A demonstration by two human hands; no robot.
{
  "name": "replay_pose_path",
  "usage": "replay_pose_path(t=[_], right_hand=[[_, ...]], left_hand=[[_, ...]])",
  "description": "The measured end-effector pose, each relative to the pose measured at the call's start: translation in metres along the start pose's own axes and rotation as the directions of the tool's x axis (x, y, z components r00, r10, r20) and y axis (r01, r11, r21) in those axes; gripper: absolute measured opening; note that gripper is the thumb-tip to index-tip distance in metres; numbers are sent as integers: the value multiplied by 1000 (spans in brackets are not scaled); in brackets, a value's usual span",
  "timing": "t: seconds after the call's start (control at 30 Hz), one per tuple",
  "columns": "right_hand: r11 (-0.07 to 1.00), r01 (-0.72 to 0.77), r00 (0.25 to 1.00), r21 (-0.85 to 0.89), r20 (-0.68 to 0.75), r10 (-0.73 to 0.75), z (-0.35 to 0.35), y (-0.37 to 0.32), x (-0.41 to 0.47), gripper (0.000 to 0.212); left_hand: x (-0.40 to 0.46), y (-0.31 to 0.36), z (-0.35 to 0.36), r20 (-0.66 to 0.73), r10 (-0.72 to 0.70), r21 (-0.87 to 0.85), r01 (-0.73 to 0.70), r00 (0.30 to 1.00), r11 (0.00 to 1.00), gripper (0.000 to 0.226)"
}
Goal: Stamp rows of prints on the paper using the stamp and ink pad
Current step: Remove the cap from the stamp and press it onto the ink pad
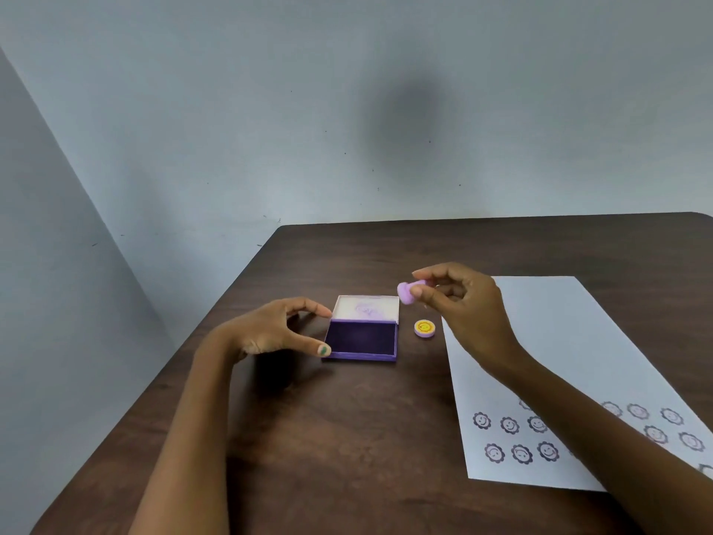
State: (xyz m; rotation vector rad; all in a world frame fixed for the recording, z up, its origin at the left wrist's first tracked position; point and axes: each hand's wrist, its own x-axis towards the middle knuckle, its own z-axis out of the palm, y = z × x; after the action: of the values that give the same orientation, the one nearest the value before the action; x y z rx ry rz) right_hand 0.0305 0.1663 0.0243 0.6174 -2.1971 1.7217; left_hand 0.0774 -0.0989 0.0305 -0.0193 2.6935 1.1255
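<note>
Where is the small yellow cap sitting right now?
In the head view, the yellow cap lies flat on the table, just right of the open ink pad and left of the paper, below the right hand holding the stamp.

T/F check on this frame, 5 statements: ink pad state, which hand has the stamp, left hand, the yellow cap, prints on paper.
1. The ink pad is open. True.
2. The left hand holds the stamp. False: the right hand pinches the stamp above the table.
3. The left hand steadies the ink pad's left edge. True.
4. The yellow cap lies on the paper. False: it sits on the table between pad and paper.
5. The paper is blank. False: smiley flower prints fill its near end.
</note>
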Motion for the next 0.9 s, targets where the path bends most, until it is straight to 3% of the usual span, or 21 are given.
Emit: replay_pose_path(t=[0.2,0.43,0.9], right_hand=[[996,69,982,-60,179,-57,26,-15,2,21],[945,255,915,-205,367,-168,54,-28,10,18],[893,358,860,-273,470,-201,77,-15,7,19]], left_hand=[[0,-5,-2,-42,-63,119,68,997,991,59],[1,-5,-1,-60,-67,177,77,996,981,56],[-1,1,-1,-44,-79,219,86,996,972,51]])
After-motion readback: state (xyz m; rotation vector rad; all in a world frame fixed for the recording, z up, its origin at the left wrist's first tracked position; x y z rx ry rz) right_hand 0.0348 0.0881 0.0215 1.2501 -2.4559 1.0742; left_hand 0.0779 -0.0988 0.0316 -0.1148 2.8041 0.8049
